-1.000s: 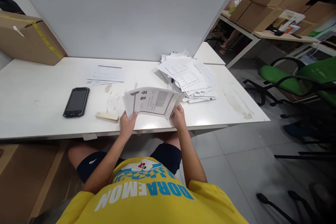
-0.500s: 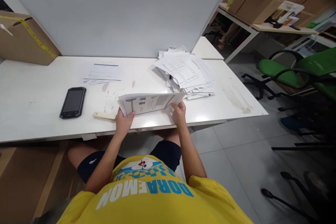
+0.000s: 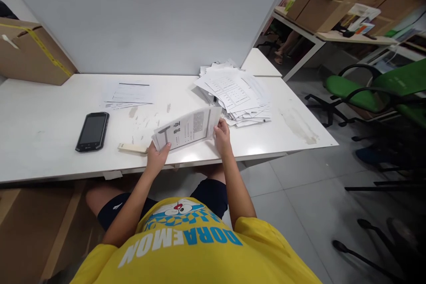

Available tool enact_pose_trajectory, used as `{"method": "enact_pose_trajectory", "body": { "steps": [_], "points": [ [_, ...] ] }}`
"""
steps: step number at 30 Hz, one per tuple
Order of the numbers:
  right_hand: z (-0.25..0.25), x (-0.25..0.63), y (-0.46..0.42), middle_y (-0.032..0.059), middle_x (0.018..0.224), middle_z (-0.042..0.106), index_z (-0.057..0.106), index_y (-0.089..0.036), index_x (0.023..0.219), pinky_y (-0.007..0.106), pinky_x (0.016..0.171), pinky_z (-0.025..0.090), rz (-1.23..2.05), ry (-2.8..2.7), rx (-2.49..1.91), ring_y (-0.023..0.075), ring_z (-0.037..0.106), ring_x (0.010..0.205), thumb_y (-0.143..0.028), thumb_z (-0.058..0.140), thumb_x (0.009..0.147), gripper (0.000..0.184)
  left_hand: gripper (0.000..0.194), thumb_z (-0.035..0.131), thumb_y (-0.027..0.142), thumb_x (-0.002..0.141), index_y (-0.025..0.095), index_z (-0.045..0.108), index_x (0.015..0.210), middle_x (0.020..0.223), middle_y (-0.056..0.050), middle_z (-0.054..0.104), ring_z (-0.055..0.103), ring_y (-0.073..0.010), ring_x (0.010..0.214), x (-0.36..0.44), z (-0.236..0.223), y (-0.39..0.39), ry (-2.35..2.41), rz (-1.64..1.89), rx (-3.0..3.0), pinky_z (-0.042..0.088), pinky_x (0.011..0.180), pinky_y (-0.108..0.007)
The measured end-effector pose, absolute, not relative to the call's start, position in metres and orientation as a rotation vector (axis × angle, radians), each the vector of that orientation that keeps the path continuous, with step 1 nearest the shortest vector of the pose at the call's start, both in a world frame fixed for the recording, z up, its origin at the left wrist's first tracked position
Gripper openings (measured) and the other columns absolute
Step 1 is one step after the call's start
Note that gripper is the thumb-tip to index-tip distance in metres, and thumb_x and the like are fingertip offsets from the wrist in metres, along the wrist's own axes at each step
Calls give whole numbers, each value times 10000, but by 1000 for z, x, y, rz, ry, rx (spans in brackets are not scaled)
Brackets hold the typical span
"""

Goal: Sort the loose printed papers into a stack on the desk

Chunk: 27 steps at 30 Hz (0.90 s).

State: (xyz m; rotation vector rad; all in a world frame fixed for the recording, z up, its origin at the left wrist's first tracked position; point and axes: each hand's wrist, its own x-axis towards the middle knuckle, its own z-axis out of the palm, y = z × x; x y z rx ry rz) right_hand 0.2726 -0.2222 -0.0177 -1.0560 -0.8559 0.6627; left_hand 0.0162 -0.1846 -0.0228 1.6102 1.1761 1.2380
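Observation:
A small stack of printed paper sheets [image 3: 186,129] is held up above the desk's front edge, tilted with its right end higher. My left hand [image 3: 157,155] grips the lower left corner, thumb on the front and fingers hidden behind. At the right edge my right hand [image 3: 222,136] is closed on the same sheets. Just left of my left hand lies a cream-coloured stapler-like object [image 3: 132,147], its right end close to my fingers. Beyond my right hand rests a messy pile of papers [image 3: 234,93]. A thinner set of sheets [image 3: 129,94] lies at the back left.
A black rugged handheld device [image 3: 92,132] lies on the white desk [image 3: 40,142]. A cardboard box [image 3: 33,53] stands at the back left, against the grey partition [image 3: 143,17]. To the right are green chairs [image 3: 353,93] and another desk with boxes [image 3: 322,13]. A person's foot shows beyond.
The held sheets flattened toward the desk, then tipped up again, right end raised. My right hand has shifted slightly up and left; both hands keep their hold. The camera view has shifted slightly.

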Motion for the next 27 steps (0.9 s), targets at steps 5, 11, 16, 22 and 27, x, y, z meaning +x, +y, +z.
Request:
{"method": "enact_pose_trajectory", "body": {
  "steps": [5,11,16,22,27],
  "points": [
    [-17,270,-223,25,883,627,586,-233,961,358,860,477,628,-873,-1060,225,583,892,-475,686,690,377,472,745,533,746,165,649,1024,975,-91,722,702,-237,914,8,-28,-183,1096,1278,1621,604,847,-406],
    [-16,273,-228,32,902,618,616,-224,960,334,808,476,667,-965,-1086,208,571,866,-427,691,709,331,345,728,426,783,189,643,1018,1020,-59,689,668,-202,960,6,-21,-181,961,1341,1691,573,868,-358],
    [-14,269,-233,42,937,645,623,-228,990,358,841,490,702,-997,-1112,226,594,916,-441,701,710,360,361,720,484,780,196,643,985,907,-44,687,665,-189,818,6,-20,-182,1007,1237,1662,574,713,-307],
    [-8,270,-244,44,860,667,624,-232,884,370,822,509,730,-1051,-1299,235,615,891,-493,661,735,303,474,724,612,735,180,659,920,840,-93,715,698,-258,816,13,-14,-189,1129,1103,1532,602,705,-375],
    [6,278,-283,13,773,669,666,-225,897,326,732,503,838,-1131,-1482,209,622,789,-486,668,791,281,465,653,497,851,197,619,1205,1121,-120,714,698,-273,1031,0,15,-218,1162,1038,1627,605,840,-397]
  ]
}}
